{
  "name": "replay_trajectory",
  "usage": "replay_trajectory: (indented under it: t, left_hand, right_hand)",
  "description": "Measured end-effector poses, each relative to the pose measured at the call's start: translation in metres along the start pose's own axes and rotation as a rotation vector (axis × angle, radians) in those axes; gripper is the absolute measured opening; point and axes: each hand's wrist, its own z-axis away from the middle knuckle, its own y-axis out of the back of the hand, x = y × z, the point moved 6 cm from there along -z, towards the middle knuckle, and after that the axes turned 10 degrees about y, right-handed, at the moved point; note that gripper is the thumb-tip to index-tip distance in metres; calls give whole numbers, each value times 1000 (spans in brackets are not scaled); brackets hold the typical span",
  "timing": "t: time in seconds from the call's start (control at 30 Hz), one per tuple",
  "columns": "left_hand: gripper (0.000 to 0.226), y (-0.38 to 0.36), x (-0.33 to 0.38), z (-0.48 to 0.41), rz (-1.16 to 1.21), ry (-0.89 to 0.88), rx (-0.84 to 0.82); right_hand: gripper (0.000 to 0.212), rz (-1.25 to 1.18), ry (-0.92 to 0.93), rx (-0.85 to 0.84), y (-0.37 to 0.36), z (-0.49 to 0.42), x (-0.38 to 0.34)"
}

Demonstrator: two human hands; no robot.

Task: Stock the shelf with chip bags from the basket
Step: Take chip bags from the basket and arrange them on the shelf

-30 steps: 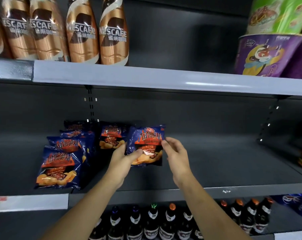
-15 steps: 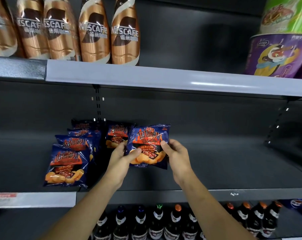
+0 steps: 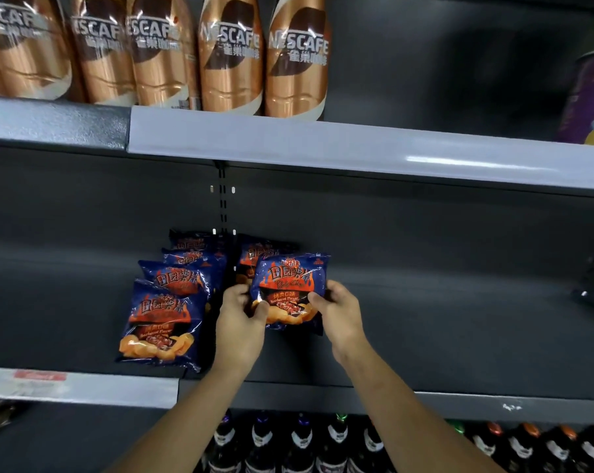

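Note:
A blue chip bag (image 3: 290,288) with orange flame print stands upright on the dark grey middle shelf (image 3: 442,322). My left hand (image 3: 239,319) pinches its lower left edge and my right hand (image 3: 336,312) grips its lower right edge. Just behind it stands another bag of the same kind (image 3: 254,256). To the left, a row of several like bags runs front to back, with the front bag (image 3: 162,326) near the shelf edge. The basket is out of view.
Copper Nescafe bottles (image 3: 230,56) line the upper shelf, with a purple cup (image 3: 589,100) at its right end. Dark bottles (image 3: 302,442) with coloured caps fill the shelf below. A white price strip (image 3: 77,387) runs along the middle shelf's left front edge.
The bag in my hands has settled a little lower and more upright in front of the second row. The view has shifted, so the shelves sit further right in the frame.

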Motion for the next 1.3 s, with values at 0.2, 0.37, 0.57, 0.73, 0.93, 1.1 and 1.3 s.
replay_trajectory:
  t: [0.2,0.37,0.57,0.73,0.93,1.1,1.3]
  left_hand:
    - [44,4,-19,-20,-129,-7,21]
    - [71,0,-26,-35,-216,28,12]
    - [80,-3,-37,-35,-256,-7,-4]
    - [66,-12,-41,-45,-220,12,-87]
    - [70,-11,-33,-38,-228,-16,-86]
    - [70,-8,-12,-16,-307,-185,-18]
    - [14,-21,1,2,-249,-170,-101]
  right_hand:
    - [30,49,-67,1,-38,-27,32]
    - [31,68,-91,16,-63,-39,50]
    - [29,67,-89,62,-74,-46,60]
    - [29,60,-84,65,-75,-46,60]
    - [30,4,-105,44,-67,-43,52]
    - [34,-63,-85,170,-48,-40,30]
    - [15,-122,-18,206,-17,-38,-18]
